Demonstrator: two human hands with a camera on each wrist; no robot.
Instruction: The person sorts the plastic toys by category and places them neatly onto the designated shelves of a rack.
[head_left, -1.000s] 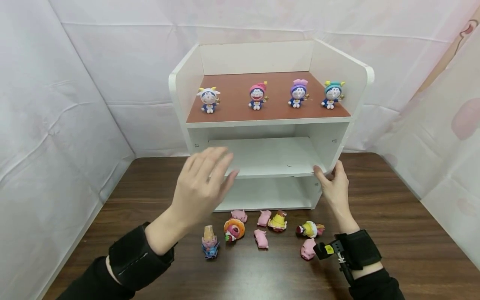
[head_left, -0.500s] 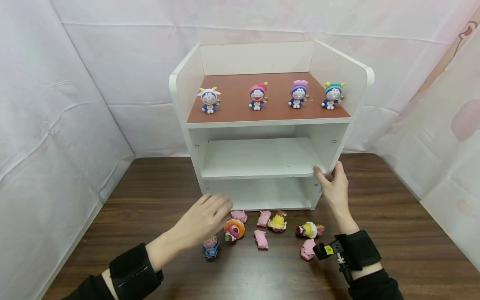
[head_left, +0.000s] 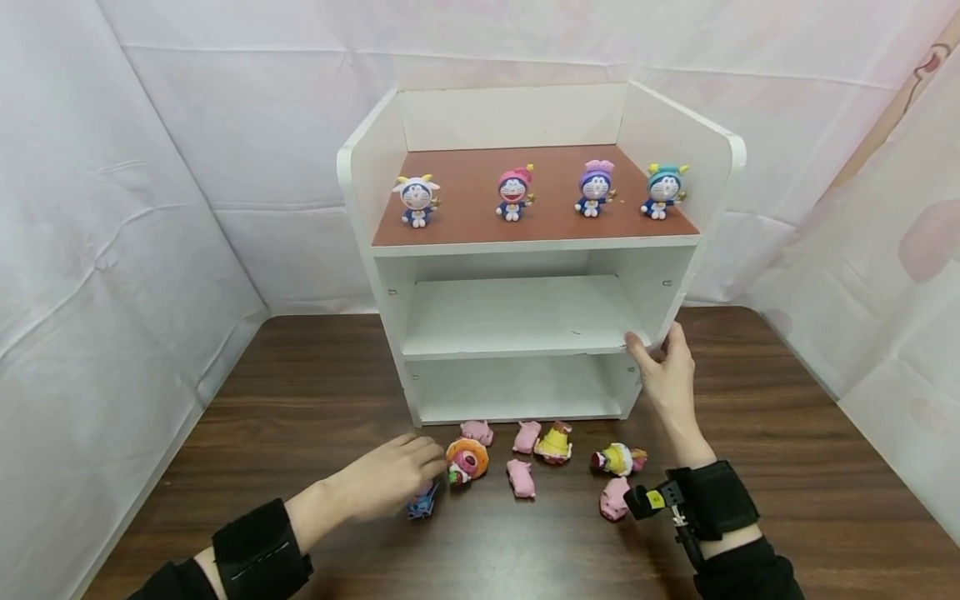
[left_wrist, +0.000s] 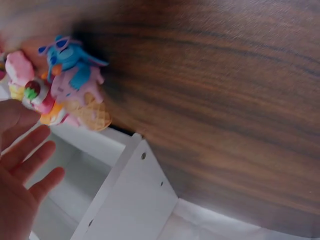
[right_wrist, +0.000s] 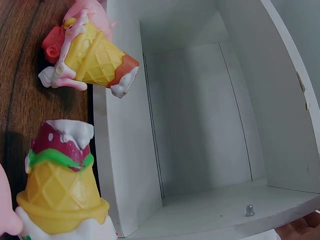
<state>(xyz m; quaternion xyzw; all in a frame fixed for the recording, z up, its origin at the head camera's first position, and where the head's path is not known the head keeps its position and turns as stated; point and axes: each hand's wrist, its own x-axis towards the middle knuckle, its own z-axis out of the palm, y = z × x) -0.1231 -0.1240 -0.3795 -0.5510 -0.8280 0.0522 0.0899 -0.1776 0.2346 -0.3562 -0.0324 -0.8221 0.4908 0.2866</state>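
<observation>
My left hand (head_left: 386,477) hovers over a blue figurine on an ice-cream cone (head_left: 422,503) and hides most of it in the head view. Seen from the left wrist, that figurine (left_wrist: 75,75) has sunglasses and a tan cone, and my fingers (left_wrist: 42,157) are relaxed, with a gap to it. An orange-and-red figurine (head_left: 467,461) lies right beside my fingertips. My right hand (head_left: 667,379) grips the right side panel of the white shelf unit (head_left: 525,352), thumb at its front edge; only a bit of that hand (right_wrist: 300,227) shows in the right wrist view.
Pink pig figurines (head_left: 521,479) and yellow cone figurines (head_left: 554,443) lie on the brown table (head_left: 322,392) before the unit. Several blue cat figurines (head_left: 513,196) in hats stand on its top shelf. White cloth (head_left: 112,250) hangs around the table.
My left hand has come down from before the shelves to the table and over the blue figurine. My right hand keeps its place on the side panel.
</observation>
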